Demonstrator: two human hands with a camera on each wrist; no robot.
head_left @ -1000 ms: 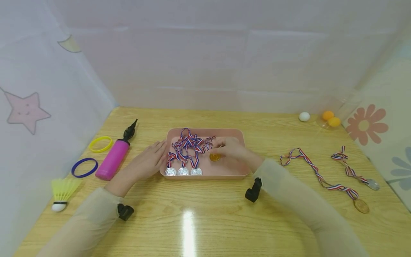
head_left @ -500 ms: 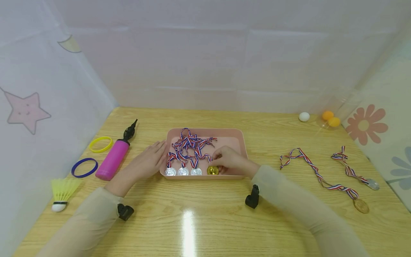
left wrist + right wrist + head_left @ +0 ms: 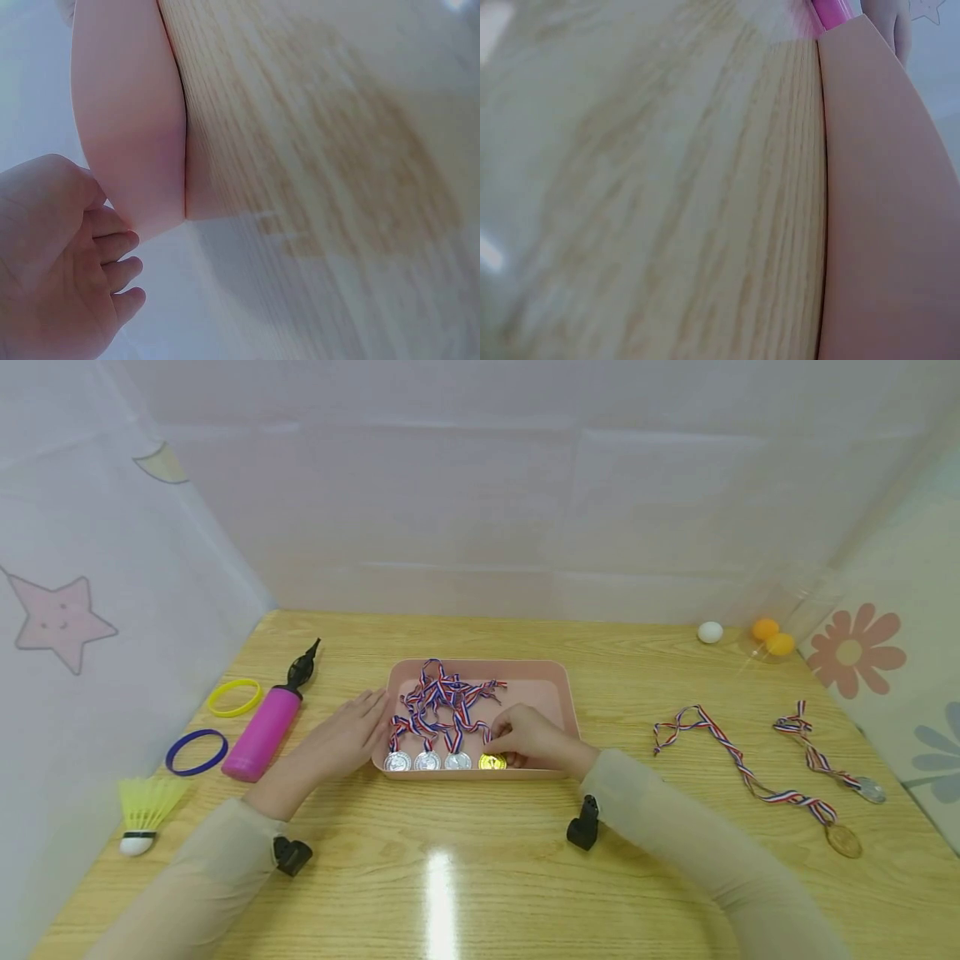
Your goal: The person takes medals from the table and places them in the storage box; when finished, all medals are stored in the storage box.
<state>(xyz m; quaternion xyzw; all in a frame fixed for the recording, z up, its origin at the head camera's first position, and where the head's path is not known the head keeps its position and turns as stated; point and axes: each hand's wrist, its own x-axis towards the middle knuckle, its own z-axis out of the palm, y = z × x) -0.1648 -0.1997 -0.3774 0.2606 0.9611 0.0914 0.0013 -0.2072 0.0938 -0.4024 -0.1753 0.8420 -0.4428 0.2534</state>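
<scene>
Mid-frame, the pinching right hand (image 3: pixel 536 739) has lined the gold medal (image 3: pixel 492 763) up with three silver medals (image 3: pixel 427 762), left hand (image 3: pixel 347 735) loose against the tray (image 3: pixel 536 691).

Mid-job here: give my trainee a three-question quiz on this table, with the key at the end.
1. How many silver-coloured round medals lie in the pink rectangular tray?
2. True or false: in the head view, the yellow shuttlecock with a white base lies left of the pink cylindrical pump.
3. The right hand touches: A) a small orange ball; B) the gold-coloured round medal in the tray; C) the yellow ring-shaped band.
Key: 1. three; 2. true; 3. B.
</scene>
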